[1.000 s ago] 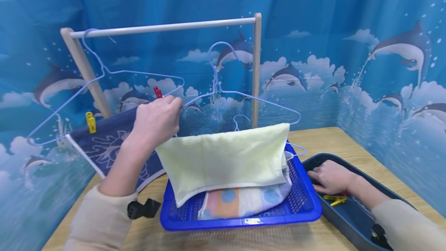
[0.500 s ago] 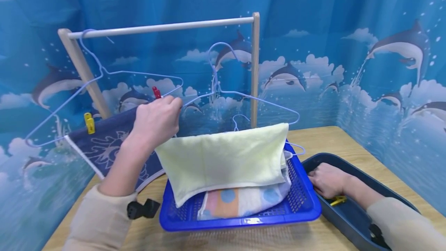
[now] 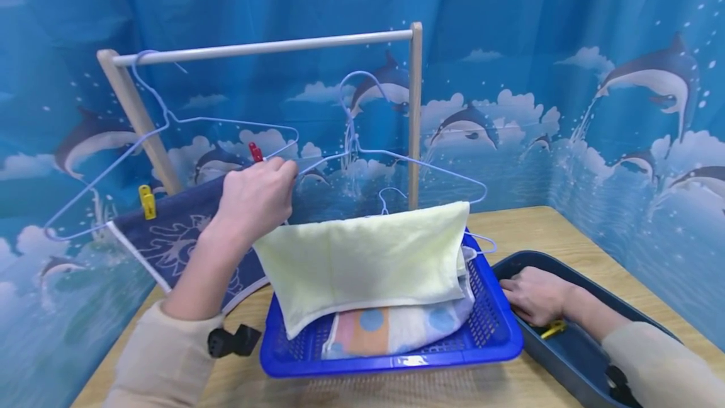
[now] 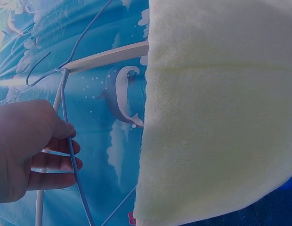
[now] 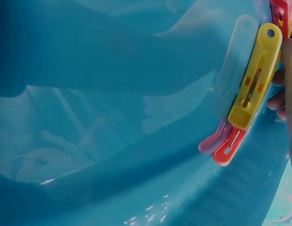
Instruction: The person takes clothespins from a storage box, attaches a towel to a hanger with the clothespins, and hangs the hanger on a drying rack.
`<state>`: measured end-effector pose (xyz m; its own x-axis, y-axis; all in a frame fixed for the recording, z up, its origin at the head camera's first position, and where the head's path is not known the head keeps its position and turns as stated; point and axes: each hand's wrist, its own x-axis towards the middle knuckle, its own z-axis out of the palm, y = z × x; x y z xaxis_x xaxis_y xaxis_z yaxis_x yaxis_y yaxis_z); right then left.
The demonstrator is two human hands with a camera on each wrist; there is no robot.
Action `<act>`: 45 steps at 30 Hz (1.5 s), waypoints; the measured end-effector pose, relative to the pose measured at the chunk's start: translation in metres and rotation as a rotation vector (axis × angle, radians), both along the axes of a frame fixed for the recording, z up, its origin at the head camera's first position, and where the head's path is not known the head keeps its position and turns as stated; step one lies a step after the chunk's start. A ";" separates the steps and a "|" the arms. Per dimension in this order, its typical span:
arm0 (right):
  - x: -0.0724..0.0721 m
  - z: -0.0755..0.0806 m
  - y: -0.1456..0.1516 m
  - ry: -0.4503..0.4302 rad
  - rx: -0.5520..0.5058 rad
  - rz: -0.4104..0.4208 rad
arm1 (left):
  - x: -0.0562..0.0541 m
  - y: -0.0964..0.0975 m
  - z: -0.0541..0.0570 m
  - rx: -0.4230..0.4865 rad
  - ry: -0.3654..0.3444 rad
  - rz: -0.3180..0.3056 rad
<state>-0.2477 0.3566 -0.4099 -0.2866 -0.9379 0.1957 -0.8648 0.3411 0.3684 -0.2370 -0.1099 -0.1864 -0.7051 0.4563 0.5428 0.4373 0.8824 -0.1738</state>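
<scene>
My left hand (image 3: 257, 194) holds up a light blue wire hanger (image 3: 421, 160), and in the left wrist view its thumb and fingers pinch the wire (image 4: 71, 153). A pale yellow towel (image 3: 362, 263) drapes folded over the hanger's lower bar. Down in a dark blue tray (image 3: 566, 379) at the right is my right hand (image 3: 538, 298), fingers curled. In the right wrist view its fingertips are right at a red clothespin (image 5: 279, 12), and I cannot tell whether they grip it. A yellow clothespin (image 5: 255, 77) lies nearby, with red, pink and pale ones around it.
A blue basket (image 3: 396, 367) under the towel contains a patterned cloth (image 3: 391, 332) and more hangers (image 3: 391, 192). Behind stands a rack (image 3: 260, 48); a hanger (image 3: 226, 119) on it bears a navy cloth (image 3: 170, 232) with yellow (image 3: 148, 201) and red (image 3: 255, 152) clothespins.
My right hand has shifted slightly within the tray, its fingers curling closer, and covers more of the yellow clothespin. The left hand, hanger and towel stay practically still.
</scene>
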 end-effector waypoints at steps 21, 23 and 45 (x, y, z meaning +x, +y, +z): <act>0.002 0.005 0.004 0.066 0.012 0.046 | -0.001 0.001 -0.002 -0.014 -0.016 0.010; 0.002 0.007 0.006 0.084 0.006 0.037 | -0.001 0.001 -0.002 -0.016 -0.018 0.010; 0.005 0.069 0.032 0.372 -0.308 -0.093 | -0.001 0.003 -0.003 -0.018 -0.013 0.015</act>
